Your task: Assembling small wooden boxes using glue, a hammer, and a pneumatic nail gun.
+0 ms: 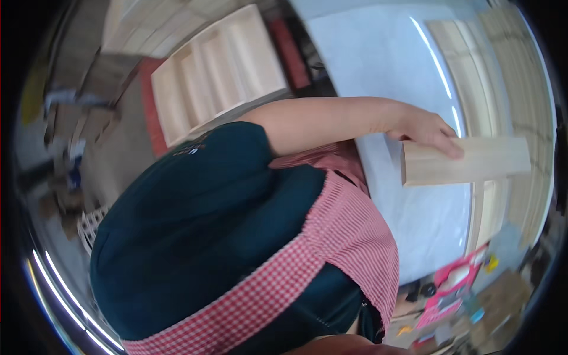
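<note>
Pale-wood board [482,163] sits clasped at its edge in the left hand [423,127] over the desk [378,44]; positioning seems the step, wanting steady support. Right hand unseen, state unknown.

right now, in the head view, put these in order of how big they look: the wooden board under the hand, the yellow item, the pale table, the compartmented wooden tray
1. Pale table
2. Compartmented wooden tray
3. Wooden board
4. Yellow item
</note>
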Tool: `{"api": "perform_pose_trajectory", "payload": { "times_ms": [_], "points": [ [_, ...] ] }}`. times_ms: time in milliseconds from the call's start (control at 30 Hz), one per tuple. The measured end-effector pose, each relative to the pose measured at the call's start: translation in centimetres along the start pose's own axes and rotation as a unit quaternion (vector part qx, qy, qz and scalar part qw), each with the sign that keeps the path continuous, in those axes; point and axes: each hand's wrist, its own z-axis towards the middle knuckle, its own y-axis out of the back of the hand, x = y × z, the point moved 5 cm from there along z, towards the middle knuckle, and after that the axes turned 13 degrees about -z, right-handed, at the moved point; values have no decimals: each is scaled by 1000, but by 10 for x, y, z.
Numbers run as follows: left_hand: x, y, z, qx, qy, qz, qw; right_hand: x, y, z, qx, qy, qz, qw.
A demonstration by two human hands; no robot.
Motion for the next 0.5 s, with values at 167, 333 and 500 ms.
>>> {"api": "perform_pose_trajectory", "payload": {
  "times_ms": [167, 333, 500],
  "points": [
    [18, 22, -64, -166, 69, -302, 936, -55, -93, 90, 20, 27, -27, 999],
    [-3, 17, -115, -344, 21, -141, 928, 27, -81, 109, -18, 110, 56, 992],
    [0, 48, -182, -429, -114, -183, 877, 44, -30, 90, -68, 124, 98, 985]
  ]
}}
